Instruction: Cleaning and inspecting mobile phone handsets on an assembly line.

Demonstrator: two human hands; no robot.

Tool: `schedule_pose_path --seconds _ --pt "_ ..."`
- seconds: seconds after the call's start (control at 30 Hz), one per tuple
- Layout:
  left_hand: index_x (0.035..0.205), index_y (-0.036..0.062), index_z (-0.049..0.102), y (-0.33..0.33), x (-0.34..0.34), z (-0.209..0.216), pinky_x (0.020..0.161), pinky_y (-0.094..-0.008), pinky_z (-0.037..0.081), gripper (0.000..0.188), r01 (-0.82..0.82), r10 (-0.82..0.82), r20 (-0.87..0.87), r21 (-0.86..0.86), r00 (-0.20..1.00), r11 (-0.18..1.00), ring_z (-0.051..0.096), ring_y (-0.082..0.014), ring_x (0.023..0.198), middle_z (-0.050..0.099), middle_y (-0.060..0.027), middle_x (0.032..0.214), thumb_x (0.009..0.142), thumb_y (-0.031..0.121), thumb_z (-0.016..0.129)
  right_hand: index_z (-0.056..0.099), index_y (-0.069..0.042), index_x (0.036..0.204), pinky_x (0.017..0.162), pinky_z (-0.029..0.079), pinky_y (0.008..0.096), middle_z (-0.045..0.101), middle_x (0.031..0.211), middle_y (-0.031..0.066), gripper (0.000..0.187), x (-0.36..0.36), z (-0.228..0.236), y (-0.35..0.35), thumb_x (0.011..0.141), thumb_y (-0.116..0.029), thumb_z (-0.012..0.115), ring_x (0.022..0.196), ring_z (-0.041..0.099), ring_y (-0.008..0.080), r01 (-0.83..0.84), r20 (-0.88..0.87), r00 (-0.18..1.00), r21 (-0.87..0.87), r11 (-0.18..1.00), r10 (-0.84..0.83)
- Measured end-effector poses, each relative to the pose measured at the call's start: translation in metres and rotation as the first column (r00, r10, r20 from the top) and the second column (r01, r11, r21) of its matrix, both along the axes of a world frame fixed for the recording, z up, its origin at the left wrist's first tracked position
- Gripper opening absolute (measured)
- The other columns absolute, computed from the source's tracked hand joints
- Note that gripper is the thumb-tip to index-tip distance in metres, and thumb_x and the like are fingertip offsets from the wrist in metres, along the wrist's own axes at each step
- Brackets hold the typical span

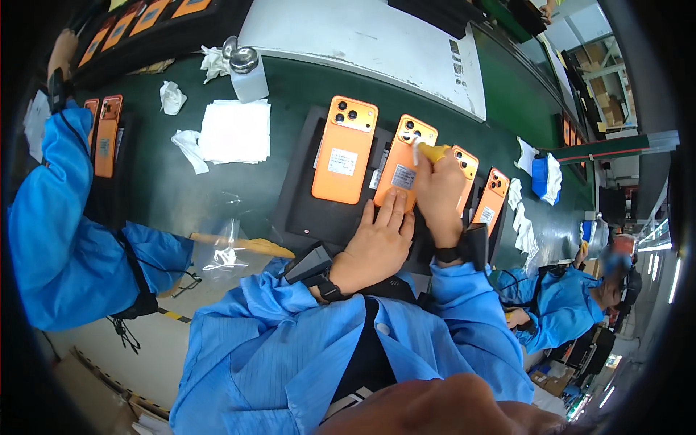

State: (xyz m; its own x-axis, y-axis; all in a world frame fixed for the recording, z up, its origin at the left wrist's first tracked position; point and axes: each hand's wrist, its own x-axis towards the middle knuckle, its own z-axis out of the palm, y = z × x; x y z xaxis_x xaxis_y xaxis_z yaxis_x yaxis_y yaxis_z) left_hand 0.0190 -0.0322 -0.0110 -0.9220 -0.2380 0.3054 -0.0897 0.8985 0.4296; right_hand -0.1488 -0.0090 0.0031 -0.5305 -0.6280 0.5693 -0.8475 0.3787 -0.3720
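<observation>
Several orange phones lie backs up, cameras toward the far side, in a black tray [296, 210]. My left hand [373, 243] rests with outstretched fingers on the lower end of one phone [392, 170]. Closed over that phone's camera end, my right hand [441, 194] pinches a yellow piece [433, 151] with a white tip [415, 148]; its exact kind is unclear. The tip touches the back near the lenses. Left of it sits another phone [339, 185] with a white label. My right hand partly covers a third phone [466, 161]; beyond it is one more phone [491, 197].
A stack of white wipes [235, 132] and a dispenser bottle [249, 83] stand on the green table [163, 134]. Crumpled wipes lie around. A blue box [540, 177] is at right. Blue-sleeved co-workers are at left [58, 232] and right [569, 304]. More phones [108, 136] lie left.
</observation>
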Motion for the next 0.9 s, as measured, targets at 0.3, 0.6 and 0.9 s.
schedule_pose_path --seconds 0.3,0.6,0.9 --pt "0.124 -0.0037 0.061 -0.002 0.001 -0.007 0.104 -0.0584 0.041 0.052 -0.018 0.02 -0.046 0.03 0.999 0.999 0.041 -0.0437 0.136 0.046 -0.0305 0.142 0.082 0.026 0.069 0.072 -0.001 0.088 0.065 0.052 0.0465 0.067 0.086 0.0208 0.023 -0.011 0.027 -0.046 0.088 -0.023 0.067 0.074 0.066 0.0399 -0.024 0.157 0.988 0.219 0.975 -0.01" --pt "0.125 -0.0043 0.061 0.002 0.001 -0.006 0.103 -0.059 0.04 0.053 -0.046 0.045 -0.051 -0.02 0.998 0.999 0.043 -0.0437 0.135 0.046 -0.0306 0.142 0.083 0.027 0.068 0.073 -0.007 0.089 0.062 0.052 0.0412 0.062 0.082 0.012 0.009 -0.006 0.002 -0.009 0.083 -0.014 0.073 0.073 0.064 0.0331 -0.212 -0.06 0.975 0.07 0.975 0.216" --pt "0.123 -0.0057 0.06 0.0 0.002 -0.006 0.103 -0.0586 0.04 0.052 -0.026 0.027 -0.067 0.022 0.997 0.999 0.043 -0.0431 0.135 0.047 -0.0305 0.142 0.083 0.025 0.068 0.072 -0.003 0.089 0.066 0.051 0.0432 0.065 0.085 0.0163 0.012 -0.034 0.016 -0.019 0.09 -0.012 0.065 0.076 0.065 0.0366 0.025 -0.012 1.0 0.008 1.0 -0.025"
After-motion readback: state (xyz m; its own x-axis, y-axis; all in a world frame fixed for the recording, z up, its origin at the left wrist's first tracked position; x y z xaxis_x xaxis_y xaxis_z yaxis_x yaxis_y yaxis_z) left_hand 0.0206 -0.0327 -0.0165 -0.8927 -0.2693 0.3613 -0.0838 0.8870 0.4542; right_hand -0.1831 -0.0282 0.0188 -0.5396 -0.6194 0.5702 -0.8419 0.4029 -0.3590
